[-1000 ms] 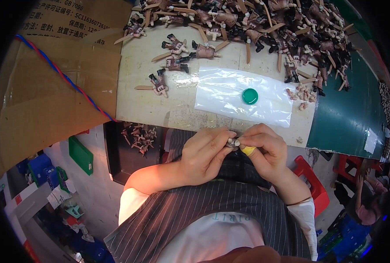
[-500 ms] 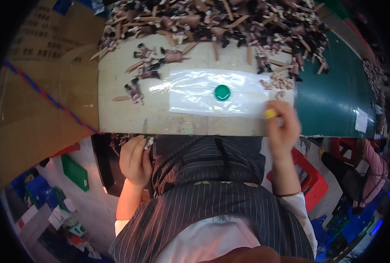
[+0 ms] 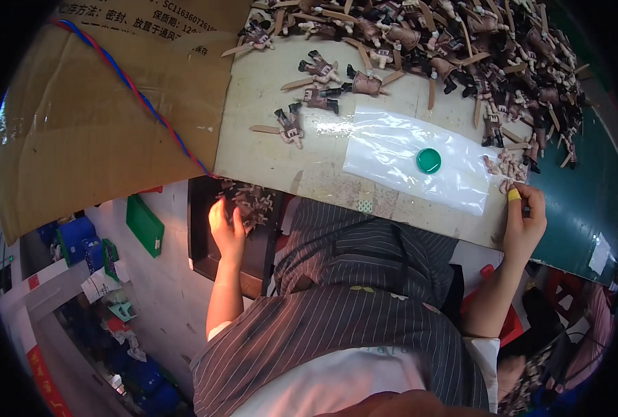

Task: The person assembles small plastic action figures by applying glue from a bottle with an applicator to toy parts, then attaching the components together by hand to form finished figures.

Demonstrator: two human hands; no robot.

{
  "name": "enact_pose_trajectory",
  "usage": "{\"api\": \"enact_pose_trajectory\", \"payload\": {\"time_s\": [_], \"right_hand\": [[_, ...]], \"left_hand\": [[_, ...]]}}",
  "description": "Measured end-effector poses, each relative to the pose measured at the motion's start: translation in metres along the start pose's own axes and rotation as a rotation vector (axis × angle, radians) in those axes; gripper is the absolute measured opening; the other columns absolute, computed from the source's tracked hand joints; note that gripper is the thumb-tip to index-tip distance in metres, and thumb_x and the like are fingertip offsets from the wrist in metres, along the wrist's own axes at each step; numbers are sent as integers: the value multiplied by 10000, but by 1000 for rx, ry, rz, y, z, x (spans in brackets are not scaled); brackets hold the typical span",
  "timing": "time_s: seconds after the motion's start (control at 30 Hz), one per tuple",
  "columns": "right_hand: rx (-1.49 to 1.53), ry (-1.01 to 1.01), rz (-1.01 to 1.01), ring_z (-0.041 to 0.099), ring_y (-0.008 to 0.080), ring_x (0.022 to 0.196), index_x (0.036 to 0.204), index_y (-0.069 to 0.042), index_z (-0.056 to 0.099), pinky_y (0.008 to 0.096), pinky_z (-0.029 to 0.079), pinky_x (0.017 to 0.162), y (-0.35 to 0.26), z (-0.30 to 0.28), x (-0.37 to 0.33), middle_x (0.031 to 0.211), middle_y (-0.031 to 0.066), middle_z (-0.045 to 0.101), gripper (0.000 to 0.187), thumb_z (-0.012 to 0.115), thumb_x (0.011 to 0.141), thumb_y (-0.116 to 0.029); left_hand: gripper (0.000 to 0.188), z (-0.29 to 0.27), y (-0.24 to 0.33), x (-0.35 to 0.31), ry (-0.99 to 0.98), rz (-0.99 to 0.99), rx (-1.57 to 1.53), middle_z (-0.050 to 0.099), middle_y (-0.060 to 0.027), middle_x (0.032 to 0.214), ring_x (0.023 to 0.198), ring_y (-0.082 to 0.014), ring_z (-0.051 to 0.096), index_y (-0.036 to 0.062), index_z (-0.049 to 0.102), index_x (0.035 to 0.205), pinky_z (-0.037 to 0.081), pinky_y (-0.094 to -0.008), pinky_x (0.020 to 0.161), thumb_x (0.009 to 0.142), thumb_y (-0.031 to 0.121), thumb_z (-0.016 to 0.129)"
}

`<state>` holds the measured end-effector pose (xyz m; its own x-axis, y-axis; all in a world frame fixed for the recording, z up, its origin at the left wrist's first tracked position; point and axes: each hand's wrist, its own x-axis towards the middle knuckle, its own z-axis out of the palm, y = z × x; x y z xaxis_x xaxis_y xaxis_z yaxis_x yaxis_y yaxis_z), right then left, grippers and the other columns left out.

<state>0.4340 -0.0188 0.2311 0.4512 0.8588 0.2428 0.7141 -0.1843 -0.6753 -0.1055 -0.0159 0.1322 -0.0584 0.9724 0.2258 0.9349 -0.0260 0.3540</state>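
Note:
My left hand is over a dark tray below the table's edge, fingers apart, at a heap of small brown and pale figure parts. At the table's right side, my right hand, with yellow tape on a finger, has its fingertips pinched on a small pale pink piece. That piece lies at the near edge of a little pile of pale pink pieces. Left of the pile, a round green lid-like disc rests on a clear plastic sheet.
Toy figures with brown blade-shaped parts form a large heap across the table's back. Several separate figures lie at left. A cardboard box with a red-blue twisted cord stands left. A green tray is on the floor.
The view has turned, shifting the table rightward. My left hand has gone down to the tray, and the small piece in its fingers no longer shows. My right hand has reached the pale pink pieces.

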Motion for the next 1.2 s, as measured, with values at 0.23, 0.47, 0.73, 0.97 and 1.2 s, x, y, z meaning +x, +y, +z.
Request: {"api": "enact_pose_trajectory", "payload": {"time_s": [0.23, 0.47, 0.73, 0.97, 1.2], "right_hand": [[-36, -55, 21, 550, 133, 755, 921, 15, 630, 236, 444, 656, -11, -1, 5, 868, 64, 586, 108, 591, 822, 36], [457, 49, 165, 562, 84, 851, 993, 29, 583, 201, 459, 747, -16, -4, -8, 937, 38, 602, 113, 568, 881, 29], [775, -373, 200, 603, 101, 932, 1044, 41, 594, 218, 456, 824, -70, 18, -13, 1002, 59, 624, 171, 557, 877, 55], [783, -512, 188, 591, 98, 927, 1043, 40, 593, 219, 450, 839, -77, 39, -2, 979, 56, 632, 153, 574, 891, 49], [431, -351, 31, 625, 172, 864, 960, 27, 616, 262, 482, 796, -82, 58, -5, 922, 102, 646, 129, 574, 847, 73]], "left_hand": [[343, -50, 191, 116, 151, 608, -149, 572, -170, 1072, 1008, -340, 553, -6, 606, 1104, 435, -393, 909, 766, -37, 658], [350, -6, 220, 183, -97, 681, 52, 572, -162, 1081, 1053, -329, 523, 25, 594, 1092, 407, -443, 873, 748, 62, 651], [327, -35, 229, 167, 31, 619, -322, 578, -165, 1054, 908, -283, 601, -14, 559, 1140, 485, -327, 790, 815, -35, 588], [309, -46, 223, 117, -353, 420, -1078, 585, -106, 967, 864, -195, 569, -28, 601, 1029, 452, -284, 781, 737, -59, 696], [310, -36, 230, 93, -618, 11, -1329, 580, -98, 1009, 924, -170, 584, -22, 601, 1058, 452, -264, 818, 769, -31, 712]]}}
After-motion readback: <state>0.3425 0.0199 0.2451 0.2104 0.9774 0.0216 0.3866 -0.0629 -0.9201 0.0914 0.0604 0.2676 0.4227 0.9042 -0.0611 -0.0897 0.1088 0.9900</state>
